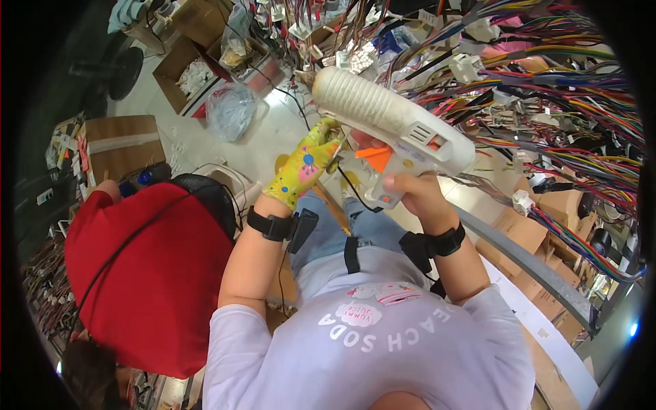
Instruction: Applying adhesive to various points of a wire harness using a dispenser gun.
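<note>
A large white glue gun (383, 113) with a ribbed barrel and an orange trigger (374, 158) is in my right hand (415, 195). My right fingers wrap round its handle, close to the trigger. A dark cord hangs from the handle's base. My left hand (305, 164), in a yellow glove with flower patterns, is just left of the glue gun, beneath the ribbed end. Its fingers are bent together around something small that I cannot make out, partly hidden behind the glue gun. Dark straps circle both my forearms.
Thick bundles of coloured wires with white connectors (466, 68) fill the right. A grey metal bar (526, 256) runs beside my right arm. A person in red (147, 273) is close on my left. Cardboard boxes (126, 150) and a clear plastic bag (231, 113) lie on the floor.
</note>
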{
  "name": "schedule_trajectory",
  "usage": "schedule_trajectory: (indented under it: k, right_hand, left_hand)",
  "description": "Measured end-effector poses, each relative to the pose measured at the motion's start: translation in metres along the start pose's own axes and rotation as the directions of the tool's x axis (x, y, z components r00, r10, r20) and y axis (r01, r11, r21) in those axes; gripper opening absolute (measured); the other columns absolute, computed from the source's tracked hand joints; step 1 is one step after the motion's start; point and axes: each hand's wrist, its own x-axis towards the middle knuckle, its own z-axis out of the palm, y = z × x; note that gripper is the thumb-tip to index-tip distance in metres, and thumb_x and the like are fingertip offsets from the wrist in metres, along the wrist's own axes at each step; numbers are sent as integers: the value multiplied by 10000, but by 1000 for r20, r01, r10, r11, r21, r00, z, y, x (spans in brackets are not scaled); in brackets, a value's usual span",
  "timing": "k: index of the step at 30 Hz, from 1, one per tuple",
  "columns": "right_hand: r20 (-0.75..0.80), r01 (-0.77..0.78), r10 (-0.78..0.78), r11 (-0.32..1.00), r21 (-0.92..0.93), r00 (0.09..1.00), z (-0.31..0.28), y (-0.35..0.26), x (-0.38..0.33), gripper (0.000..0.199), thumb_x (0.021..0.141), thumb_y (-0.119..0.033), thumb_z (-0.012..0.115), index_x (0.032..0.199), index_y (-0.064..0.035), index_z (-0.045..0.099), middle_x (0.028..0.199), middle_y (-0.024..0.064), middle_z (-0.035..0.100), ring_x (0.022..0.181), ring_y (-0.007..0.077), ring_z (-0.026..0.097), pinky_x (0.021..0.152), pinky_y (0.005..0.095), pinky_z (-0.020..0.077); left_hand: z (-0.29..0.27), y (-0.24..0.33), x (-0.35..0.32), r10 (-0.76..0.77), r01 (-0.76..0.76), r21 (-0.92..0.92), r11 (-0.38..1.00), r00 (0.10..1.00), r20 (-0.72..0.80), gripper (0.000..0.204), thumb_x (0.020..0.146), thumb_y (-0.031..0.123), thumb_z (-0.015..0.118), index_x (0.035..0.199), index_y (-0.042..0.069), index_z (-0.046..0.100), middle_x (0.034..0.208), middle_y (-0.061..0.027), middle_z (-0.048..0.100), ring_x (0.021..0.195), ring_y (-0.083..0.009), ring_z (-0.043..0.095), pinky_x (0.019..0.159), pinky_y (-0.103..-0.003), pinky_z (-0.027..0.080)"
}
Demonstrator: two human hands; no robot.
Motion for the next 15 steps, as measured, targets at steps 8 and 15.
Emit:
schedule_trajectory:
  k: [8,15]
  right_hand:
    - [-115,20,-18,1000,15,993,-13,-2,-25,514,702,-47,744,1183,-37,564,1045,40,606,915,156,592,768,310,487]
    - [-97,50,-45,997,54,994,-6,-10,-20,625,695,-29,691,1285,-20,486,1177,117,586,1108,237,550,962,369,417]
  left_hand:
    - [0,9,4,-86,131,-148,980,957,276,413,916,259,591,1281,72,544,992,56,608,761,-26,474,634,-207,374]
    - [6,17,9,-109,87,88,992,951,291,380,952,298,528,1230,49,595,1018,-6,645,839,-88,530,733,-228,420]
